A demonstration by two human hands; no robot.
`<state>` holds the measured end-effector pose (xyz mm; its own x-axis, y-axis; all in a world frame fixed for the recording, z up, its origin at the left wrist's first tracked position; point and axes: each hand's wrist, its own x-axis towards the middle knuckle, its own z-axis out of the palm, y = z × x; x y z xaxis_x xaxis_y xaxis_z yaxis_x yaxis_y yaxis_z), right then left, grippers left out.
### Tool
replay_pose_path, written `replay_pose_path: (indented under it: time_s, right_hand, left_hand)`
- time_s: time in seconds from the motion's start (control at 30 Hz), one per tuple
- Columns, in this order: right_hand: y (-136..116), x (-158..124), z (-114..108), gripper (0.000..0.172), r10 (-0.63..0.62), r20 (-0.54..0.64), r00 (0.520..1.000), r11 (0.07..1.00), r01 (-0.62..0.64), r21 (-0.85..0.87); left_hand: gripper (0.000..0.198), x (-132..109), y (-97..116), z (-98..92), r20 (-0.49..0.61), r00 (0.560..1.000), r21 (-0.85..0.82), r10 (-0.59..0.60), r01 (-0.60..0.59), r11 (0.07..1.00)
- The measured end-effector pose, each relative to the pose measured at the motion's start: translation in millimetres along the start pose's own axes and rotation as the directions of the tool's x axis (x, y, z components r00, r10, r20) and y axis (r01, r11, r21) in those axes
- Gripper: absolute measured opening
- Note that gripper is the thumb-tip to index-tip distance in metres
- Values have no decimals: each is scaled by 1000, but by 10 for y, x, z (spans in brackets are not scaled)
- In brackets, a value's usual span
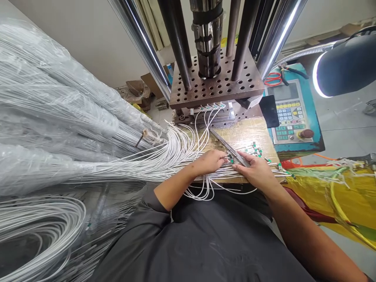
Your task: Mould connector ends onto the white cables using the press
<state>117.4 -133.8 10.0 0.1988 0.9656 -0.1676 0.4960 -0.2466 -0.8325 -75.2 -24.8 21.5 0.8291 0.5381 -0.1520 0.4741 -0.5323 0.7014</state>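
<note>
Over the board, my right hand point(258, 171) is closed around long metal tweezers point(225, 143), whose tips point up and left toward the press. My left hand point(210, 161) is closed in a pinch at a small green-and-metal connector point(231, 160) on a white cable. That connector lies close to the tweezers; whether the two touch is hard to see. Many white cables point(173, 152) fan in from the left beneath both hands. Similar connectors point(254, 148) are scattered at their ends to the right. Several cables rise to a row of connectors point(213, 107) seated under the press plate.
A press with a perforated steel plate point(217, 84) and thick columns stands ahead. To its right are a control panel point(290, 113), pliers point(284, 74) and a lamp point(346, 66). Plastic-wrapped cable bundles point(55, 86) fill the left. Yellow sheeting point(331, 196) hangs at the right.
</note>
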Motion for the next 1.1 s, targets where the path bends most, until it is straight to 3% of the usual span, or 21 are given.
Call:
replay_pose_path:
  time_s: [0.17,0.47,0.63,0.73,0.9,1.1]
  right_hand:
    - [-22,-14,4,55,-11,-8,1000,1000,11,-11]
    - [-114,-23,30,56,46,-51,998,997,-49,-52]
    - [-160,-31,78,49,26,-105,994,986,-42,-160]
    - [-158,-58,114,51,-26,-118,993,958,-9,-287]
    - [-70,-93,180,53,-199,-125,972,840,103,-532]
    - [12,-106,254,47,-335,-134,933,783,196,-590]
  left_hand:
    - [23,10,-27,-22,17,1000,-67,3,-2,998]
    - [25,-12,-51,33,-83,997,-70,-8,2,998]
    - [26,-32,-34,13,-95,995,-136,-11,-2,991]
    - [30,-56,-21,-52,-113,989,-207,-96,71,976]
    - [24,-125,10,-145,-281,934,-276,-221,141,951]
    - [20,-116,-93,-59,-331,896,-457,-298,124,881]
